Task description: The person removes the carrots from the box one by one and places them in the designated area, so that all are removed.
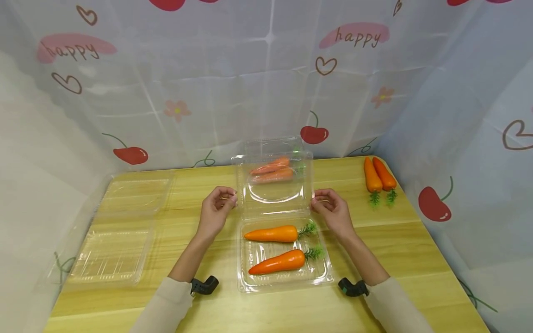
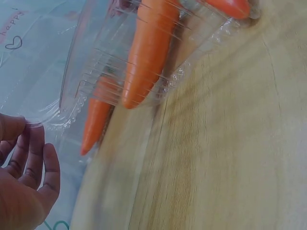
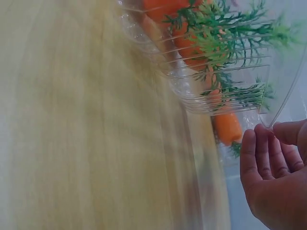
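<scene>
From far off, my left grip (image 1: 215,211) and right grip (image 1: 335,213) pinch both sides of the raised lid (image 1: 272,206) of a clear, square plastic box (image 1: 287,283), near the back edge of the table (image 1: 399,263). It looks light, bendy and slippery; I'd hold its rims.

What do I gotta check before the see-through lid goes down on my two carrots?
1. Left hand pinching the lid: ok, at its left edge.
2. Right hand pinching the lid: ok, at its right edge.
3. Back carrot and front carrot lying in the tray: ok, side by side.
4. Leafy tops tucked inside the rim: cannot tell; they reach close to the right side, so maybe nudge them in.
5. Lid closed: not ok; it stands raised behind the tray.
</scene>
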### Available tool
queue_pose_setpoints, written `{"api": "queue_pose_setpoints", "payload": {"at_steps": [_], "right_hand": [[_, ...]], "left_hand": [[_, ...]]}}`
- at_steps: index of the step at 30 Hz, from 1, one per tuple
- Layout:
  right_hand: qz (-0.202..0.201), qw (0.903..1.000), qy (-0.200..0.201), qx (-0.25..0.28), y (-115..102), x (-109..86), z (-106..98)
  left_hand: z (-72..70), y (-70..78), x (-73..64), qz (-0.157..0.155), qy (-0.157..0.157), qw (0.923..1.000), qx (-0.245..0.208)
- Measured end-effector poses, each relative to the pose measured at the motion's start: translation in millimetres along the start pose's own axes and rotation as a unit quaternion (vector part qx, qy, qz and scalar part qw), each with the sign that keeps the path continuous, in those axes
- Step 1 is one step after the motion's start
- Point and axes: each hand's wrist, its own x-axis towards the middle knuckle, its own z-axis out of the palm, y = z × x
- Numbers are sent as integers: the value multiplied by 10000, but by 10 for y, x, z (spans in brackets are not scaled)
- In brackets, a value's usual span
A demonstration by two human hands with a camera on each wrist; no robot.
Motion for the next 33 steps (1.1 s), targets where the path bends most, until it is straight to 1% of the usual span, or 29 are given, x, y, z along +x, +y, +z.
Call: {"api": "queue_pose_setpoints", "payload": {"at_steps": [4,8,13,18,24,28,33], "right_hand": [[54,9999,-72,51,9,-6,5],[118,9997,-183,57,18,-15,0],[170,9996,-232,39,24,-9,-3],[104,9997,-222,41,40,37,3],[76,9998,-185,59,73,83,13],[69,9998,-178,64,69,96,23],[129,9999,-55,43,62,94,25]], "left_hand": [[2,-19,16,-29,-6,10000,-23],[4,-38,37,-154,-57,9997,-153],[2,-46,76,-246,-144,9994,-204],[-1,-36,130,-251,-85,9994,-225],[2,-50,188,-407,-41,9986,-345],[8,-65,212,-435,-1,9981,-428],[25,-73,227,-559,22,9969,-553]]}}
